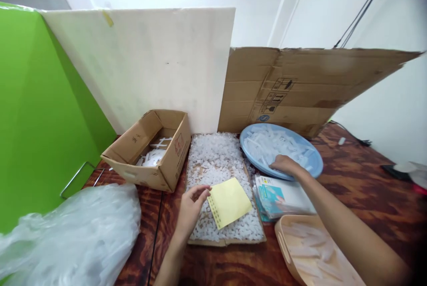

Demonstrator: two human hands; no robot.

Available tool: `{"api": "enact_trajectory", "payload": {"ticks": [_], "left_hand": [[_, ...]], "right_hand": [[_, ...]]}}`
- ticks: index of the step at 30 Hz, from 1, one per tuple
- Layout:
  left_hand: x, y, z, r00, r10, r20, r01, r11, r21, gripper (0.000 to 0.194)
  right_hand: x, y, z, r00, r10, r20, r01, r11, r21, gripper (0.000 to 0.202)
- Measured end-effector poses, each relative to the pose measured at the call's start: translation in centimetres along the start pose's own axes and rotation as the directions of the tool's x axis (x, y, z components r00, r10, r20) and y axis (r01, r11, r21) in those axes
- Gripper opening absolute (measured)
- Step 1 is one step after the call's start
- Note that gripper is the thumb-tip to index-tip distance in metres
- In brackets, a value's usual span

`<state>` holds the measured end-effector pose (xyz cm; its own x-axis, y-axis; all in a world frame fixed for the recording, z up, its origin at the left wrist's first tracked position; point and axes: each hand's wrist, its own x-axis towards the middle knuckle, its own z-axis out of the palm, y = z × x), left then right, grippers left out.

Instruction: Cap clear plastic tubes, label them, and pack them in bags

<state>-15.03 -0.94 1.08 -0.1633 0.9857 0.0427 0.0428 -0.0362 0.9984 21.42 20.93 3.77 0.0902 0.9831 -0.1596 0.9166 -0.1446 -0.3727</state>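
Note:
My left hand [192, 208] pinches the left edge of a yellow square sheet [231, 201], which has a row of small dark marks along that edge. The sheet is tilted over a cardboard-backed bed of small white translucent pieces [222, 143]. My right hand [285, 164] reaches over the near rim of a round blue basin [315, 166] with its fingers curled down. Translucent plastic strips [276, 141] fill the basin around those fingertips. What the right fingers hold, if anything, is hidden.
An open cardboard box [170, 168] with white pieces stands at left, beside a clear plastic bag [76, 237]. Teal-and-white packets [276, 197] lie below the basin. A beige tray [283, 246] of strips sits under my right forearm. White board [160, 68] and cardboard [300, 86] wall the back.

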Motion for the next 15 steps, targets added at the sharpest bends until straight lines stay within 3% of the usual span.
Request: {"api": "enact_trajectory", "payload": {"ticks": [3, 6, 8, 10, 11, 13, 15], "left_hand": [[2.9, 1.9, 0.8, 0.999, -0.024, -0.030, 0.017, 0.974, -0.227, 0.036], [5.8, 3.8, 1.8, 0.998, -0.008, -0.060, -0.014, 0.928, -0.373, 0.040], [7.6, 5.0, 2.5, 0.995, 0.023, -0.093, -0.061, 0.904, -0.424, 0.039], [8.9, 6.1, 3.4, 0.989, 0.057, -0.135, -0.114, 0.879, -0.462, 0.038], [9.4, 6.6, 3.7, 0.985, 0.075, -0.154, -0.140, 0.868, -0.476, 0.038], [10.0, 7.5, 4.2, 0.980, 0.105, -0.171, -0.175, 0.860, -0.479, 0.038], [10.3, 8.2, 4.3, 0.979, 0.124, -0.161, -0.184, 0.879, -0.440, 0.038]], "right_hand": [[-1.4, -1.5, -2.5, 0.997, 0.045, -0.070, -0.031, 0.981, 0.193, 0.026], [-4.2, -4.5, -4.4, 0.980, 0.002, -0.200, 0.087, 0.897, 0.434, 0.026], [-7.0, -7.4, -4.4, 0.957, -0.065, -0.284, 0.226, 0.779, 0.585, 0.027], [-9.9, -10.9, -3.1, 0.928, -0.131, -0.349, 0.345, 0.657, 0.671, 0.034], [-11.2, -12.6, -2.0, 0.914, -0.157, -0.375, 0.394, 0.569, 0.721, 0.035], [-12.9, -15.7, 0.4, 0.926, -0.163, -0.341, 0.367, 0.173, 0.914, 0.034], [-13.6, -18.0, 2.6, 0.946, -0.184, -0.266, 0.265, -0.032, 0.964, 0.034]]}}
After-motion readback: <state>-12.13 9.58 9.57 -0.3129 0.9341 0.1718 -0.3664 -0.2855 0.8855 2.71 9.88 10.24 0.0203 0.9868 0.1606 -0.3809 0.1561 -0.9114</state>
